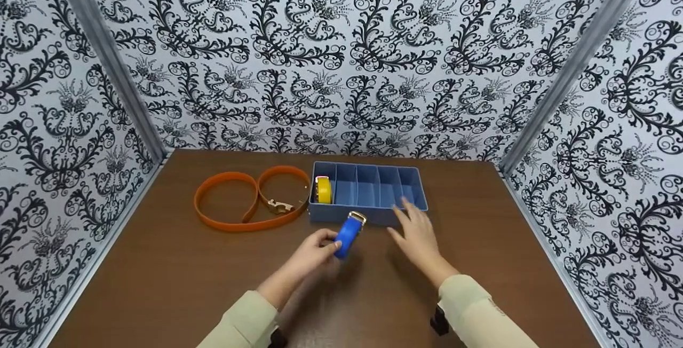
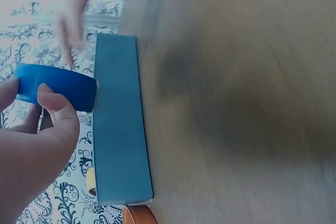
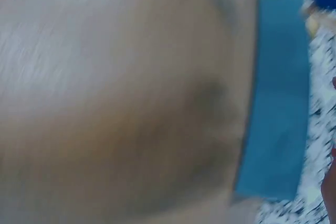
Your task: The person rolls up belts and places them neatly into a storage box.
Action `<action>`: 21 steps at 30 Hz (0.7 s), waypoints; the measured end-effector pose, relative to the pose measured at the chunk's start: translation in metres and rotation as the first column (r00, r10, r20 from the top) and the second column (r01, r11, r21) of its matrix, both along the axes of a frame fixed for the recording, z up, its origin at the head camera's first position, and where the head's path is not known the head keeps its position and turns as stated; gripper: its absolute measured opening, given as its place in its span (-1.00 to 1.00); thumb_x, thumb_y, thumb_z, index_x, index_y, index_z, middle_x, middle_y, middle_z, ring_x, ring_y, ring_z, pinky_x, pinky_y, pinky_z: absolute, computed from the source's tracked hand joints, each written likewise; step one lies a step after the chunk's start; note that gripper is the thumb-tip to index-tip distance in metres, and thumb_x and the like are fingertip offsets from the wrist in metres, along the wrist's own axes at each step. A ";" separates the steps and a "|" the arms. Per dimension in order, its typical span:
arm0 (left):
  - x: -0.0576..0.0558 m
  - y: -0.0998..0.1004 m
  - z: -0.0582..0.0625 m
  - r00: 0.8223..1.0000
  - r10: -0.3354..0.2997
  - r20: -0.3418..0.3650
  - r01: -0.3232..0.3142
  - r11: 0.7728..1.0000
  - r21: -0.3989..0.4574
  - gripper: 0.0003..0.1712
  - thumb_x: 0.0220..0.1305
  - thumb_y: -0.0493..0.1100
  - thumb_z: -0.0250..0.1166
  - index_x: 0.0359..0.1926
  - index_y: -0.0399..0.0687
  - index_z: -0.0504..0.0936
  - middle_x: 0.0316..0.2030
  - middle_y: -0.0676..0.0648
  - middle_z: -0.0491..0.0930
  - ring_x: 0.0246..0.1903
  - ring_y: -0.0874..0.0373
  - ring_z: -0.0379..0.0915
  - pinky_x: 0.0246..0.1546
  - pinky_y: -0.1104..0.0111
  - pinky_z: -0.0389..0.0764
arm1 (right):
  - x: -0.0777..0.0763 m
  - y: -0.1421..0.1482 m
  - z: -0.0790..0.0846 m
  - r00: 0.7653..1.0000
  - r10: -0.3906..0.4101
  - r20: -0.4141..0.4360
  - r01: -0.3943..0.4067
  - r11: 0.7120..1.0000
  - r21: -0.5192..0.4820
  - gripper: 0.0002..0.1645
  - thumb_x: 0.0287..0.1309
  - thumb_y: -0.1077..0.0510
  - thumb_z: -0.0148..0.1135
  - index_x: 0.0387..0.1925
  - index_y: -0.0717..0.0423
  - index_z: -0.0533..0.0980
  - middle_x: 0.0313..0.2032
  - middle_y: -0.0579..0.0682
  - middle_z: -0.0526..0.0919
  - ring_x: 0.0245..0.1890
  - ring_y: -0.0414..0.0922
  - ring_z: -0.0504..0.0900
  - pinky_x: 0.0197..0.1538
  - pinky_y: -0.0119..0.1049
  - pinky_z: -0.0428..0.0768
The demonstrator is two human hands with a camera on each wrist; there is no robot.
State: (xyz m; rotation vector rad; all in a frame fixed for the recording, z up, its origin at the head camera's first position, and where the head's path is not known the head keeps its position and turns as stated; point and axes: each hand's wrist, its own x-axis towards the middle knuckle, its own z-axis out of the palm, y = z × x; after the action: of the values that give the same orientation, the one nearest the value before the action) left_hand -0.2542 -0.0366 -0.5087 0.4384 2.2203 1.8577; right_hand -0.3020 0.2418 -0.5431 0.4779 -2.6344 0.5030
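My left hand (image 1: 312, 254) pinches a rolled blue belt (image 1: 348, 236) with a gold-coloured buckle, held above the table in front of the organizer box. In the left wrist view the blue belt (image 2: 58, 83) sits between thumb and fingers. My right hand (image 1: 419, 236), fingers spread and holding nothing, hovers by the box's front right corner; in the right wrist view only a sliver of that hand (image 3: 329, 187) shows. The blue-grey divided box (image 1: 352, 214) has a rolled yellow belt (image 1: 323, 190) in its leftmost compartment. The other compartments show bare floors.
Left of the box, an orange belt (image 1: 224, 225) lies in loose loops on the brown table (image 1: 160, 278), its metal buckle (image 1: 280, 207) near the box's left side. Patterned walls (image 1: 341, 70) with grey corner posts enclose the table at the back and sides.
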 end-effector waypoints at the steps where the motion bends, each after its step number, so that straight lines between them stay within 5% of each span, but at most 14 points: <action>1: -0.001 0.001 0.001 1.000 0.020 0.006 -0.020 1.000 0.012 -0.65 0.36 -0.24 0.18 0.03 -0.46 0.48 -0.17 -0.22 0.56 -0.31 0.06 0.48 -0.33 0.20 0.59 | -0.001 0.003 -0.005 0.998 -0.059 0.027 0.058 0.997 0.050 -0.27 0.10 0.01 0.38 0.28 0.16 0.43 0.36 0.24 0.27 0.32 0.24 0.25 0.31 0.23 0.13; 5: -0.012 0.007 0.005 0.994 0.105 0.032 -0.106 0.994 0.036 -0.64 0.38 -0.23 0.16 0.04 -0.47 0.46 -0.21 -0.20 0.57 -0.38 0.05 0.47 -0.36 0.25 0.56 | -0.003 0.008 -0.020 0.972 -0.194 0.133 0.165 0.965 0.204 -0.02 0.08 -0.11 0.39 0.44 0.09 0.20 0.44 0.22 0.10 0.42 0.21 0.05 0.34 0.29 -0.07; 9: -0.027 0.016 0.011 0.981 0.184 0.058 -0.187 0.981 0.058 -0.64 0.41 -0.21 0.15 0.05 -0.46 0.46 -0.29 -0.18 0.53 -0.49 0.08 0.40 -0.36 0.24 0.56 | -0.005 0.004 -0.022 0.954 -0.244 0.177 0.196 0.948 0.250 0.05 0.02 -0.05 0.45 0.46 0.11 0.15 0.42 0.26 0.14 0.43 0.23 0.02 0.32 0.33 -0.08; 14: -0.049 0.027 0.022 0.953 0.257 0.160 -0.277 0.953 0.123 -0.56 0.42 -0.17 0.15 0.15 -0.44 0.41 -0.22 -0.21 0.49 -0.45 0.04 0.42 -0.29 0.24 0.57 | -0.007 -0.002 -0.019 0.957 -0.261 0.124 0.217 0.933 0.288 0.00 -0.01 0.01 0.47 0.41 0.18 0.22 0.33 0.35 0.23 0.36 0.33 0.12 0.28 0.25 0.17; 21: -0.081 0.039 0.029 0.915 0.314 0.254 -0.369 0.907 0.206 -0.57 0.40 -0.21 0.17 0.15 -0.45 0.40 -0.27 -0.18 0.46 -0.57 0.18 0.35 -0.52 0.44 0.48 | -0.010 -0.007 -0.025 0.964 -0.258 0.063 0.233 0.935 0.268 -0.03 -0.01 -0.02 0.43 0.39 0.23 0.25 0.30 0.40 0.25 0.33 0.36 0.16 0.15 0.17 0.39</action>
State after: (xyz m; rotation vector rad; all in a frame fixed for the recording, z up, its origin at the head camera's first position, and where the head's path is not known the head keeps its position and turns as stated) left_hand -0.3348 0.0020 -0.4800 -0.1306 2.0249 2.2516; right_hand -0.3124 0.2348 -0.5679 0.1959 -2.8162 0.1047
